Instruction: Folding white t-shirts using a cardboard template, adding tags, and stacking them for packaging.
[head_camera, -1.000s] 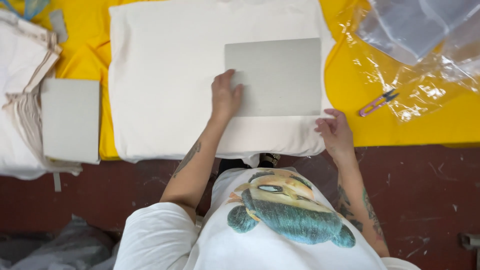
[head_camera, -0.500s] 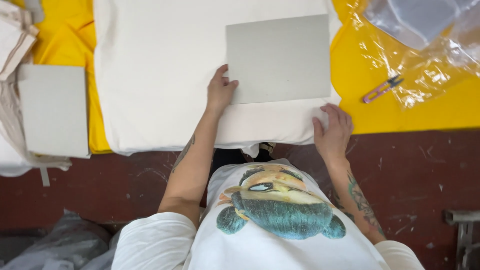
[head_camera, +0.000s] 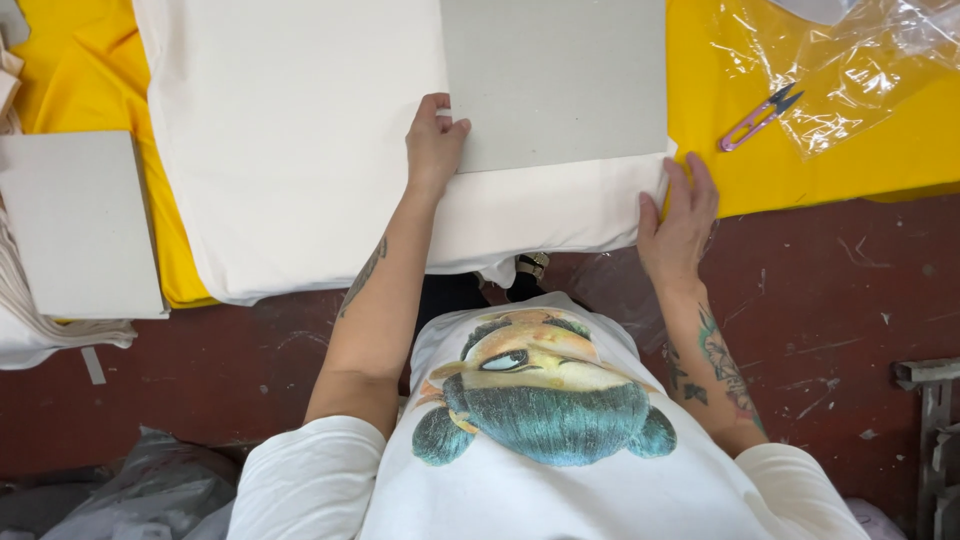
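Holding: the left hand (head_camera: 436, 140) lies on the near left corner of the grey card (head_camera: 556, 80), fingers close together and pressed flat; thumb tip on the card edge.
Right hand: the right hand (head_camera: 680, 215) is at the near right corner of the white cloth (head_camera: 290, 150), fingers a bit spread, tips on the cloth edge. Can't tell if it pinches the cloth or just rests.
Card spot: on top of the white cloth, right half, its far side runs out of the top of the pic.
Cloth spot: spread flat on the yellow table cover (head_camera: 800, 170), near edge hangs a bit over the table.
How to do it well: prob. best to keep the card flat & square w/ the cloth edge, press down so it won't slide, pull the cloth smooth, no bumps.
Plastic bag: clear, crinkly bag (head_camera: 860, 60) at top right on the yellow cover.
Snips: small pink snips (head_camera: 758, 116) just beside the bag, well apart from both hands.
Other card: one more grey card (head_camera: 75, 225) far left, on a pile of white cloth.
Labels/signs: none seen on table.
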